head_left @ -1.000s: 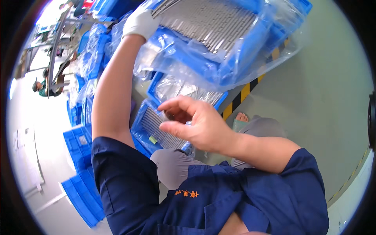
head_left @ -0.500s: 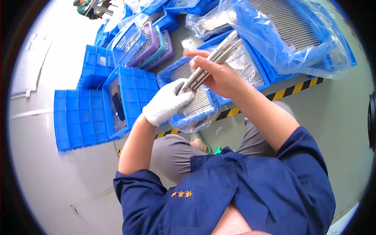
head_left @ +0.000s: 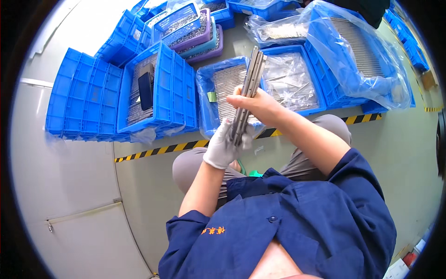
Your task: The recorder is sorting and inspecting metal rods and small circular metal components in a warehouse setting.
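The gloved left hand (head_left: 220, 149) grips the near end of a metal-rod bundle (head_left: 252, 76) — the bare right hand (head_left: 259, 105) clasps its middle, over a plastic-lined blue bin (head_left: 207, 111).

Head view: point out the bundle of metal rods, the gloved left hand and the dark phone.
Bundle of metal rods (head_left: 252, 76): head view, on its upper stretch.
Gloved left hand (head_left: 221, 149): head view, mid-hand.
Dark phone (head_left: 146, 91): head view, middle of its flat face.

silver rods (head_left: 253, 72), blue crates (head_left: 171, 95), black-and-yellow striped tape (head_left: 162, 150)
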